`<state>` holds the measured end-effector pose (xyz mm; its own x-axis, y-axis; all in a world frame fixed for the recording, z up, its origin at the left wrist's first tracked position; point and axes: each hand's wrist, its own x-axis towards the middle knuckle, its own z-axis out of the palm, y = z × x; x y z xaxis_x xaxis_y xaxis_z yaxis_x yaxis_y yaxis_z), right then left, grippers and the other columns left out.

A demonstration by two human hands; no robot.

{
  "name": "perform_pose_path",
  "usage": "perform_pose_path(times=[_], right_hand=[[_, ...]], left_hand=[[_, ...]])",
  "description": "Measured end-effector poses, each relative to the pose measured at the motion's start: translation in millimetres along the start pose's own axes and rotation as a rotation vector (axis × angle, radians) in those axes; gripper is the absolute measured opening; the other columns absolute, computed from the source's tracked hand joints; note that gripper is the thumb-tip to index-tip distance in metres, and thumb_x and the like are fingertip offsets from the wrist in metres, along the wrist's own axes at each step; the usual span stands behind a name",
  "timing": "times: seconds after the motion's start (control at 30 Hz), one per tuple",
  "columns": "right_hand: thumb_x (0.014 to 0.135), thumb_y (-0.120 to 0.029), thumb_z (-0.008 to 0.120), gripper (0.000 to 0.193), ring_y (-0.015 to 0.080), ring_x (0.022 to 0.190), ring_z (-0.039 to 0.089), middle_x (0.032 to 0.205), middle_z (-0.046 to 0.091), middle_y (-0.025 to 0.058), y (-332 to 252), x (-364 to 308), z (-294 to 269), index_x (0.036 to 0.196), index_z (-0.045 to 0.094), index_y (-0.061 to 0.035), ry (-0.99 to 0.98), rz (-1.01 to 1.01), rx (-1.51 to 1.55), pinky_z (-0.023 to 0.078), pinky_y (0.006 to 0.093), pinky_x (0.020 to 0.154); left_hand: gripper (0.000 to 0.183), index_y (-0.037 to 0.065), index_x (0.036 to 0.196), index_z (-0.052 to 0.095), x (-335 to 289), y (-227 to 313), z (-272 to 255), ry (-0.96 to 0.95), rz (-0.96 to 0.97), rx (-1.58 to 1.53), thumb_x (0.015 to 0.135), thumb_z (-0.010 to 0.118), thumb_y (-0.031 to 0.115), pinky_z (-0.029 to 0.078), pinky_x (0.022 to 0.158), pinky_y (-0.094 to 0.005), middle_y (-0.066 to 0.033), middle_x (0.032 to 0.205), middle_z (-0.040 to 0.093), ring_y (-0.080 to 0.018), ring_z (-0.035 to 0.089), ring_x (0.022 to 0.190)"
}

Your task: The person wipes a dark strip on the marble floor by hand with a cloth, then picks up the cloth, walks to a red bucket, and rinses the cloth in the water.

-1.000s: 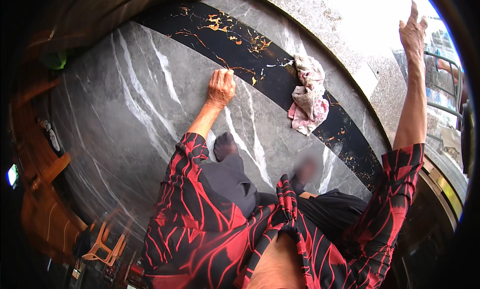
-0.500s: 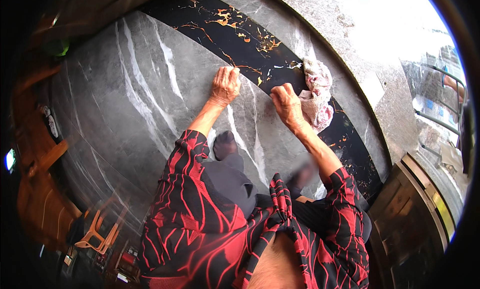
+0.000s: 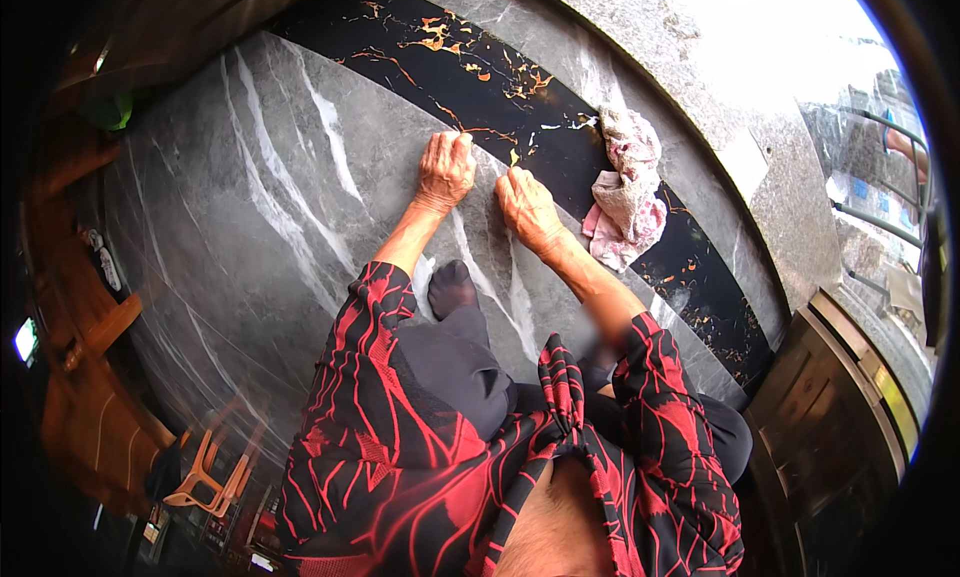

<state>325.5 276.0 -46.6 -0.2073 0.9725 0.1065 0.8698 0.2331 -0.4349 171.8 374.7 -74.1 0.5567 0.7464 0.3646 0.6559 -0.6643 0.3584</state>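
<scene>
My left hand (image 3: 445,169) is closed, its curled fingers at the edge where the grey floor (image 3: 300,177) meets a black strip (image 3: 460,77) with gold and white veins. Close to its right, my right hand (image 3: 528,207) is closed too, thumb and fingers bunched together at the same edge. What either hand grips, if anything, is hidden or too small to make out. A crumpled white and pink cloth (image 3: 628,197) lies on the black strip, to the right of my right hand and apart from it.
My foot (image 3: 452,285) in a dark sock rests on the floor below my hands. A brown wooden door panel (image 3: 815,407) stands at the right. Beyond the black strip runs a rough stone ledge (image 3: 690,107). Wooden furniture (image 3: 100,377) and a small wooden stool (image 3: 210,477) are at the left.
My right hand has moved left and slightly down, away from the cloth and closer to my left hand. The left hand has stayed nearly in place.
</scene>
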Motion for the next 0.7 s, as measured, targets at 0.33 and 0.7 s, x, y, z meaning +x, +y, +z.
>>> perform_pose_path(times=[0.33, 0.7], right_hand=[[0.092, -0.045, 0.053, 0.039, 0.0217, 0.081, 0.054, 0.091, 0.054, 0.0109, 169, 55, -225, 0.099, 0.053, -0.0071, 0.334, 0.343, -0.462, 0.048, 0.0338, 0.067], [0.067, -0.027, 0.069, 0.069, 0.0447, 0.135, 0.024, 0.146, 0.027, 0.0217, 93, -92, -69, 0.132, 0.049, -0.0143, 0.139, 0.229, -0.162, 0.023, 0.0570, 0.107]], left_hand=[[0.030, 0.004, 0.100, 0.052, 2, 2, 6, 0.010, 0.021, -0.019, 0.070, 0.060, 0.003, 0.048, 0.074, -0.0390, -0.0121, 0.089, 0.050, -0.0294, 0.053, 0.081], [0.026, 0.004, 0.099, 0.053, 2, 3, 8, 0.028, 0.020, -0.027, 0.073, 0.058, 0.002, 0.048, 0.073, -0.0400, -0.0136, 0.087, 0.051, -0.0304, 0.054, 0.080]])
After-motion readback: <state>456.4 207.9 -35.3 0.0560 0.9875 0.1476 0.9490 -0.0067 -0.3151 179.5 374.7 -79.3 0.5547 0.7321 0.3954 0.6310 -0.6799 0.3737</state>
